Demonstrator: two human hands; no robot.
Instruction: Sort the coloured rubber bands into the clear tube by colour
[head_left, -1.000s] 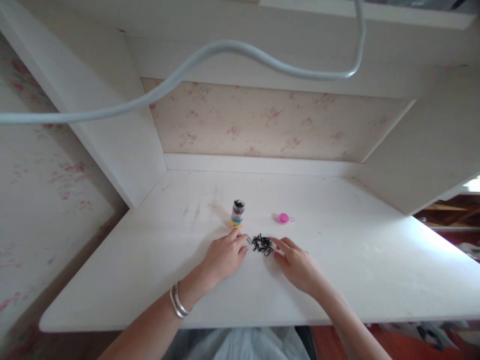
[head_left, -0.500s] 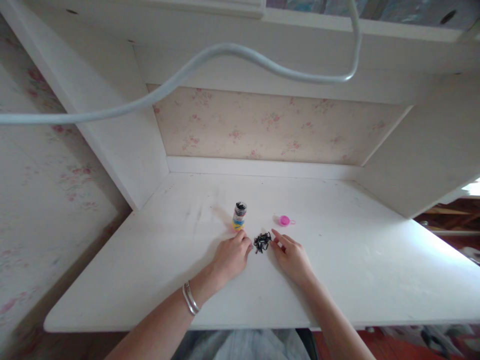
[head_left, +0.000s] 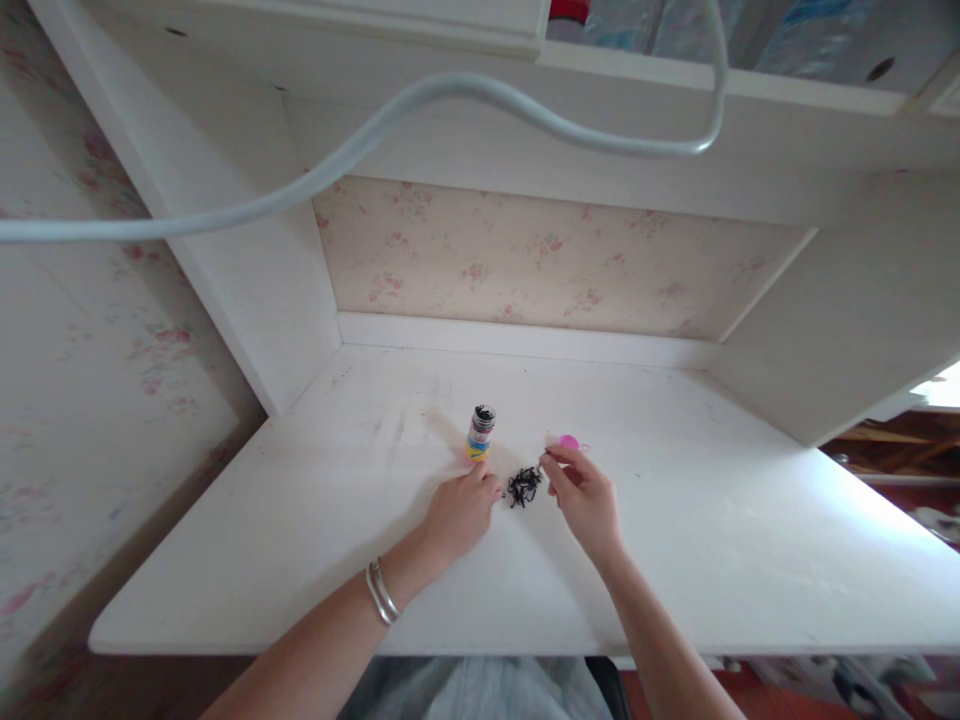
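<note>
A small pile of thin black bands (head_left: 523, 486) lies on the white desk between my two hands. My left hand (head_left: 461, 512) rests just left of the pile with its fingers bent; whether it holds anything is hidden. Above the right edge of the pile, my right hand (head_left: 585, 497) has thumb and forefinger pinched together, and what is between them is too small to name. An uncapped clear jar (head_left: 481, 434) stands upright beyond my left hand, with black bands at its top and yellow and blue lower down. Behind my right hand lies a pink lid (head_left: 569, 441), partly covered.
The white desk (head_left: 300, 560) has side panels and a low back ledge. A pale cable (head_left: 465, 88) crosses the upper view. Overhead is a shelf (head_left: 750, 85) with plastic-wrapped items.
My right thumb and forefinger have closed together, and the hand has moved slightly, now covering part of the pink lid. My left hand has barely moved. The camera view has shifted a little.
</note>
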